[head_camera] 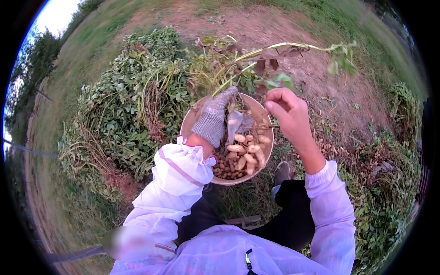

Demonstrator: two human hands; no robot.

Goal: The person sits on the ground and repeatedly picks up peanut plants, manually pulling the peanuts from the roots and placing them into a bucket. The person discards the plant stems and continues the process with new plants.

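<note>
My left hand (216, 113), in a grey knitted glove, is closed around the stems of an uprooted peanut plant (233, 67) above the left side of a round tub (269, 151). The plant's leafy stems reach up and to the right past the tub. Peanut pods (250, 156) lie in the tub, pale larger ones on the right and small dark ones at the bottom. A thin greyish plastic piece (235, 125) shows among them. My right hand (287, 110) is bare, beside the tub's upper right rim, with thumb and forefinger pinched together; whether something small is between them cannot be told.
A big heap of pulled peanut plants (137, 99) lies left of the tub, roots partly showing. More plants and pods (374, 165) lie at the right. A shoe (282, 172) is near the tub's lower right. Bare soil (330, 82) and grass stretch beyond.
</note>
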